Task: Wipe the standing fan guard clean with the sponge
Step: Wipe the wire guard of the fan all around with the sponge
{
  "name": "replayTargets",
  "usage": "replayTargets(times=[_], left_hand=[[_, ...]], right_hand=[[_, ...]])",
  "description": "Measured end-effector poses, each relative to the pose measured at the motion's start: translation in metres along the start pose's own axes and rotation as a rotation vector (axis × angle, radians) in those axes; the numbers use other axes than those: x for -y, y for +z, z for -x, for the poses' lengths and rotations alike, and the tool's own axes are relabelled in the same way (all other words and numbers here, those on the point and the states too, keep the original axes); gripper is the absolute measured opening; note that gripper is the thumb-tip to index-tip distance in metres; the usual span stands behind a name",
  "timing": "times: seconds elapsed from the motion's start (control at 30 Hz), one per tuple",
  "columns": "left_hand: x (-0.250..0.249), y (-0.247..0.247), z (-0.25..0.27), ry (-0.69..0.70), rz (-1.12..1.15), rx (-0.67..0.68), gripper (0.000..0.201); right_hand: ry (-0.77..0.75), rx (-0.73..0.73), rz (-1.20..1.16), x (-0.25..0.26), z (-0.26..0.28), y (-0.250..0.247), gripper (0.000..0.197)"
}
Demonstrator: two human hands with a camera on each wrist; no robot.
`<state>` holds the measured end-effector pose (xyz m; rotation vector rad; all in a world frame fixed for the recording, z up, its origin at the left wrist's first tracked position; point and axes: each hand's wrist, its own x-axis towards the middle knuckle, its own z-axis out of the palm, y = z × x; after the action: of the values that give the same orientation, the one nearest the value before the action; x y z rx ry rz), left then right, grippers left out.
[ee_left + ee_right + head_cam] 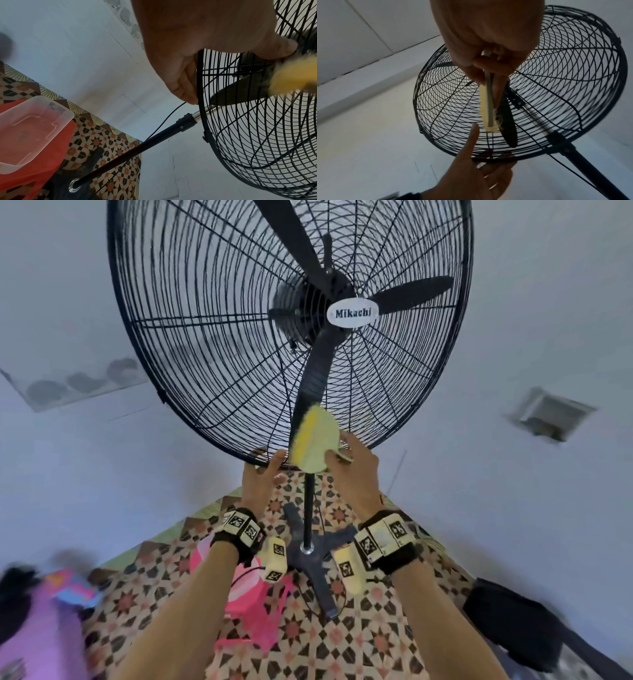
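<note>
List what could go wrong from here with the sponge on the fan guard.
1. The left hand grips the bottom rim of the fan guard with fingers hooked behind the wires; they might get pinched or scraped there.
2. The right hand holds the sponge by one edge; a hard stroke may snag it on the wires and pull it loose.
3. The fan stands on one thin pole; strong pushing could tilt it.

Black fan, yellow sponge, patterned floor

Fan guard (212,302) black wire, white oval badge (352,313) with dark lettering; sponge (313,440) yellow and pale green; floor (359,645) geometric star tiles in black, cream, red-brown; stool (42,169) red; tub (34,129) clear.
</note>
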<state>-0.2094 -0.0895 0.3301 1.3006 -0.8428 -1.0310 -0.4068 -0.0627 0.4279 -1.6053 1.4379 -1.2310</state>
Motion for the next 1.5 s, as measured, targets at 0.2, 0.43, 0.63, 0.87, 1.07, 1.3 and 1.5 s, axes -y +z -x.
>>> replayTargets(times=[0.2,0.43,0.63,0.87,1.07,1.3,1.5], left_hand=[[-0.004,-0.004,0.003,0.054,-0.067,0.012,0.08],[-0.002,-0.003,0.002,0.045,-0.076,0.004,0.085],[-0.003,-0.004,0.003,0.064,-0.085,0.011,0.092],[-0.009,-0.006,0.006,0.037,-0.129,0.016,0.083],[-0.013,-0.008,0.006,0.071,-0.175,0.026,0.081],[-0.027,-0.037,-0.023,0.068,-0.06,-0.016,0.099],[-0.028,-0.03,-0.031,-0.083,0.101,-0.108,0.072]], right_hand=[[0.082,-0.216,0.062,-0.011,-0.009,-0.024,0.052],[-0.066,0.019,-0.028,0.006,0.005,-0.007,0.05],[0.01,-0.169,0.123,-0.011,-0.002,-0.025,0.051],[-0.078,-0.022,0.05,-0.005,0.004,-0.008,0.047],[0.033,-0.168,0.05,-0.016,-0.01,-0.033,0.048],[-0.096,0.041,-0.024,0.015,0.001,-0.008,0.022],[-0.124,0.308,0.107,0.023,0.003,0.001,0.054]])
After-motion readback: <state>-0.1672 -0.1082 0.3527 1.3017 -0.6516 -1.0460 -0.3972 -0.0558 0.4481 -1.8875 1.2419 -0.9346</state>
